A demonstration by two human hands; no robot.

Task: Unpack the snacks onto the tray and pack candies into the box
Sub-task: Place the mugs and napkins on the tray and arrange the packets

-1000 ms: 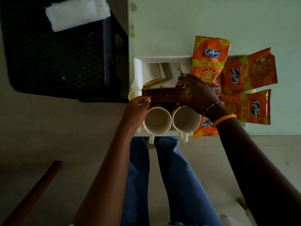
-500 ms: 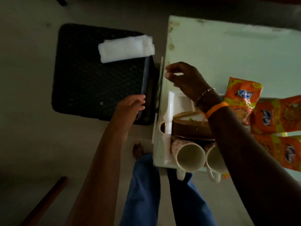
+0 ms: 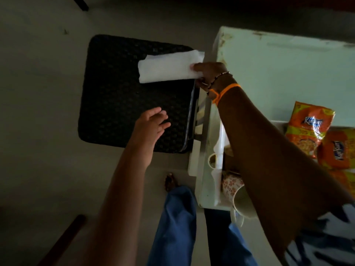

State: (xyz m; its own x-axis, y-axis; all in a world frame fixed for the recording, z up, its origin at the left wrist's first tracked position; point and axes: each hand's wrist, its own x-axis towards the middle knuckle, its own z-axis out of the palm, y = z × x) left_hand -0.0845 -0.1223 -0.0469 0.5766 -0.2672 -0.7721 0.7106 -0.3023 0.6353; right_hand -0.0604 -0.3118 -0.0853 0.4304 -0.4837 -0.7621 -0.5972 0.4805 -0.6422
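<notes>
- The right hand (image 3: 208, 74) reaches across to the upper middle of the frame and is pinched closed on the near end of a folded white cloth (image 3: 169, 66), thumb on top of it.
- That cloth lies across the top right corner of a black woven stool (image 3: 132, 93), which fills the centre left of the frame, just beside the table.
- The left hand (image 3: 151, 125) hovers over the lower right part of the stool, fingers (image 3: 163, 117) loosely spread, gripping nothing; whether it touches the seat I cannot tell.
- The pale green table (image 3: 288, 73) takes up the right side of the frame, with worn patches at its far left corner.
- A white tray (image 3: 217, 146) sits at the table's near left edge, mostly hidden under the right forearm.
- On the tray, low in the frame, a floral-patterned cup (image 3: 230, 184) lies tilted with its mouth toward the viewer; a second item beside it is too covered to make out.
- The snack packets (image 3: 309, 127), orange and yellow, lie at the right edge of the frame, one overlapping the next, at the tray's far side.
- The box for the candies is hidden under the arm; I cannot tell where it sits.
- An orange band (image 3: 225, 92) and a beaded bracelet (image 3: 219, 78) circle the right wrist.
- Blue trouser legs (image 3: 176, 223) show at bottom centre.
</notes>
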